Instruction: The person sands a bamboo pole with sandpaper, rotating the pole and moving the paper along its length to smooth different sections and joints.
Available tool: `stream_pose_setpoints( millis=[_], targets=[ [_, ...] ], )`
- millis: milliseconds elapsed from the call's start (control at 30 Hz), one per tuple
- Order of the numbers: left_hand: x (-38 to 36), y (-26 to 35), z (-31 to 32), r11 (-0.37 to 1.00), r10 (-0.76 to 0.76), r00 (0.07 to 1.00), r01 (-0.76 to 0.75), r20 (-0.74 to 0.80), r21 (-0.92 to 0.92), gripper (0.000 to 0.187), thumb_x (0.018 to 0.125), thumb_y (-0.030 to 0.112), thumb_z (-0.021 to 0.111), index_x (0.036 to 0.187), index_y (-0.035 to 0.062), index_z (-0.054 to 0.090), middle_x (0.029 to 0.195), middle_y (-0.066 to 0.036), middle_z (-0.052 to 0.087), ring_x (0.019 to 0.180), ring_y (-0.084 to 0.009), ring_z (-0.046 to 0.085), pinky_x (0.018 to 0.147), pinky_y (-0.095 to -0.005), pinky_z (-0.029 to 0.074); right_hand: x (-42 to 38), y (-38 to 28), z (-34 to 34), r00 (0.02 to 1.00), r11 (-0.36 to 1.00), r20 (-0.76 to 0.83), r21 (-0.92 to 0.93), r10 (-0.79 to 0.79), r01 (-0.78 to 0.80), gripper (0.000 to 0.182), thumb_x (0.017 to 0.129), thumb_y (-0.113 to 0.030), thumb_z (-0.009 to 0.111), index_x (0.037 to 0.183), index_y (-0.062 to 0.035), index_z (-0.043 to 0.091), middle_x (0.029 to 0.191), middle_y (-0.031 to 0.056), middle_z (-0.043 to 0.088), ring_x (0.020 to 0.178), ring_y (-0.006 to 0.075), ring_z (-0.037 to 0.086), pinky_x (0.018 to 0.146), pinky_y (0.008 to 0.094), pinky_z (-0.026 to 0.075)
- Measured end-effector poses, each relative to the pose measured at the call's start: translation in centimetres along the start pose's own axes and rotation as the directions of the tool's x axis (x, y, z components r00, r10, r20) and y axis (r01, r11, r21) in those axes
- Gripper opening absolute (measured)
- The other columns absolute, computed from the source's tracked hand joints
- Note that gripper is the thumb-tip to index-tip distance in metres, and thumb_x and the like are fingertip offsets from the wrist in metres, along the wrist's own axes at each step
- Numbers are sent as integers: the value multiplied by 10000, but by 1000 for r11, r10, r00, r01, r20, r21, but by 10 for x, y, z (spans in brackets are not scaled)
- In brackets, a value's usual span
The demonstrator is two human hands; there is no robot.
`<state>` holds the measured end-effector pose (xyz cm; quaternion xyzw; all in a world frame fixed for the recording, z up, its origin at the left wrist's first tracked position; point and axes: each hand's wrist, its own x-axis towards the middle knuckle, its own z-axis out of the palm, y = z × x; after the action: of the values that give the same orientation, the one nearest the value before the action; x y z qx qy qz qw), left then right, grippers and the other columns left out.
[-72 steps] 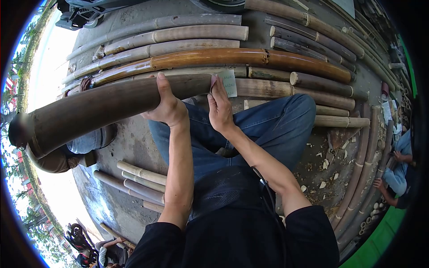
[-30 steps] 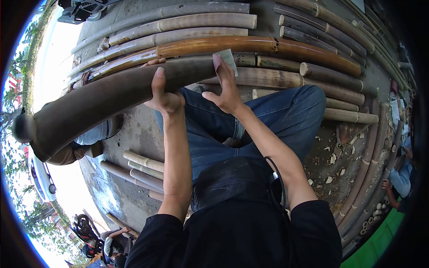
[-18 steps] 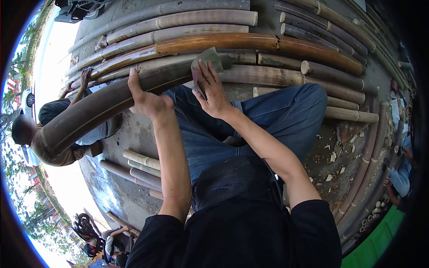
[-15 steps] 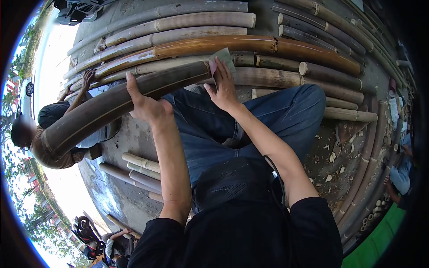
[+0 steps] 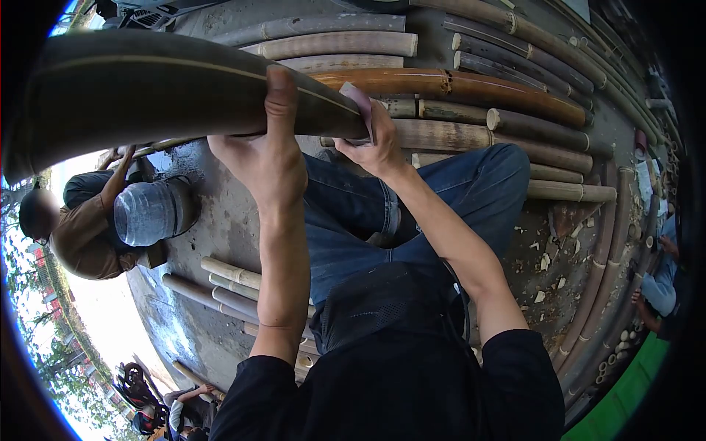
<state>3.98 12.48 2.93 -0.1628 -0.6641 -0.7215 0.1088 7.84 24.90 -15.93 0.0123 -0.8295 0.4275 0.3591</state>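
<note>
A thick dark bamboo pole point(image 5: 169, 95) with a pale line along it slants across the upper left, its near end tilted up towards the camera. My left hand point(image 5: 268, 154) grips it from below, thumb up along its side. At the far end of the pole my right hand point(image 5: 376, 143) is closed on a sheet of sandpaper point(image 5: 359, 103), pinkish on the visible face, pressed against the cut end. Part of the right fingers is hidden behind the sheet. A shiny brown bamboo pole point(image 5: 412, 81) lies just beyond that hand.
Several cut bamboo poles point(image 5: 441, 134) lie in rows on the concrete floor. A co-worker point(image 5: 88, 228) crouches at left beside a clear plastic water container point(image 5: 147, 211). Shorter bamboo pieces point(image 5: 228, 273) lie left of my legs, wood chips point(image 5: 546, 261) at right. Another person point(image 5: 660, 287) sits at the right edge.
The pole's left end has swung up towards the camera, uncovering the water container. My left hand rose with it. My right hand went from spread fingers to wrapped round the sandpaper at the end.
</note>
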Motion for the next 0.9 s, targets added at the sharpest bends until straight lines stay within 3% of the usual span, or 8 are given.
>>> stream_pose_setpoints(
  millis=[167,300,400,433,533,600,700,900],
  targets=[
    [3,5,18,990,143,972,-142,188,-21,1267,688,485,959,1568,2,186,1519,-229,311,1472,-341,308,1188,-556,331,41,-29,-21,986,966,-121,246,110,-78,735,778,-231,885,1367,-8,506,1115,216,691,968,357,732,834,441,587],
    [-98,-57,-11,965,245,968,-237,61,-107,363,924,135,709,1201,-21,533,1038,-151,642,892,-186,610,789,-287,500,82,-42,-58,974,823,-154,565,166,-51,567,833,-172,865,1255,4,529,1079,87,687,948,163,687,849,339,580],
    [-159,-64,-22,751,-563,696,656,447,-77,554,895,218,793,1312,-7,506,1139,-175,663,1026,-239,651,817,-313,525,97,-69,-91,947,679,-120,724,298,-122,474,849,-140,846,1208,-16,564,1073,63,674,939,154,678,848,326,574],
    [-162,-68,-21,757,-569,750,638,337,-141,688,876,254,818,1395,5,440,1245,-188,618,1126,-267,620,866,-349,533,96,-73,-98,935,667,-124,732,332,-140,417,854,-123,836,1179,-33,590,1080,51,663,944,142,661,873,316,555],
    [-139,-76,-22,939,-344,933,344,-104,-17,1113,760,337,924,1575,46,224,1531,-222,399,1393,-337,446,1095,-494,448,87,-69,-102,889,572,-116,800,444,-182,397,865,-117,821,1185,-51,596,1074,38,658,971,127,639,912,317,530],
    [-105,-79,-36,958,75,994,-51,-76,284,1187,703,326,965,1582,53,214,1499,-217,450,1391,-353,472,1126,-515,413,80,-76,-104,858,511,-109,838,502,-193,384,873,-118,811,1192,-62,603,1081,38,659,996,119,621,941,316,507],
    [-79,-89,-61,934,239,922,-304,305,187,1201,670,355,988,1558,58,236,1446,-228,502,1337,-371,545,1111,-527,465,75,-75,-108,766,377,-14,876,643,-300,416,883,-166,806,1228,-65,596,1110,42,641,1032,131,616,974,324,494],
    [-62,-42,-67,790,584,754,-613,301,3,1147,663,533,965,1487,87,304,1494,-300,438,1352,-437,539,1118,-551,507,70,-107,-120,585,-167,366,915,724,-367,548,905,-315,781,1299,-10,554,1173,117,636,1112,220,637,1027,416,514]
  ],
)
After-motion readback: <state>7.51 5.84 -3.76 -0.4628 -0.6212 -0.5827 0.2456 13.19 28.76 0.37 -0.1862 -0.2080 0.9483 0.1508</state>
